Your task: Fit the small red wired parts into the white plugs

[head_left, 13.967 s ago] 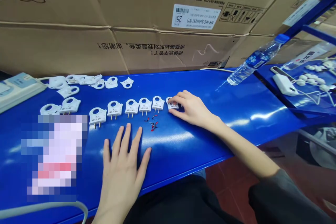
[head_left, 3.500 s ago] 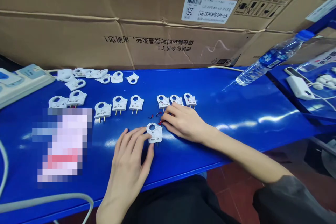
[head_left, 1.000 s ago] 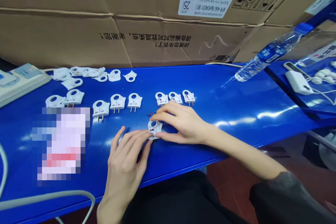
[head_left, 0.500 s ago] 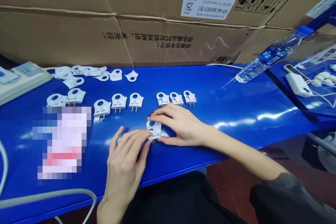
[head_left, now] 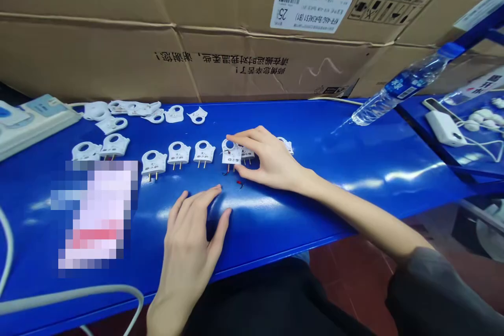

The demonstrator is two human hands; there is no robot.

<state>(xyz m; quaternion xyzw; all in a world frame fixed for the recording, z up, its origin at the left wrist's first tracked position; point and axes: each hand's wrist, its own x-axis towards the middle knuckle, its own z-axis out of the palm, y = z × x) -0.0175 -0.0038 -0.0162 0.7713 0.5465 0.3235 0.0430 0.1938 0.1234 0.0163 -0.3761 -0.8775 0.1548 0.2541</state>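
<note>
My right hand [head_left: 268,160] pinches a white plug half [head_left: 231,155] with a ring-shaped top between thumb and fingers, level with the row of plugs. Its two prongs point toward me. Just below it lies a small red-and-black piece [head_left: 240,184], too small to name. My left hand [head_left: 192,241] rests near the table's front edge, fingers apart and holding nothing. Similar plug halves with prongs stand in line to the left, the nearest one [head_left: 204,152] beside the held one. Behind my right hand, others are partly hidden, with one [head_left: 285,145] showing past my knuckles.
White covers [head_left: 174,114] with holes lie along the back of the blue table [head_left: 307,210]. A power strip [head_left: 35,123] is at the left, above a blurred-out pink item [head_left: 100,205]. A large cardboard box [head_left: 220,5] stands behind; a water bottle [head_left: 401,86] leans at the right.
My right hand has moved away from me with the plug half, up to the row. My left hand has let go of it, and its fingers have spread.
</note>
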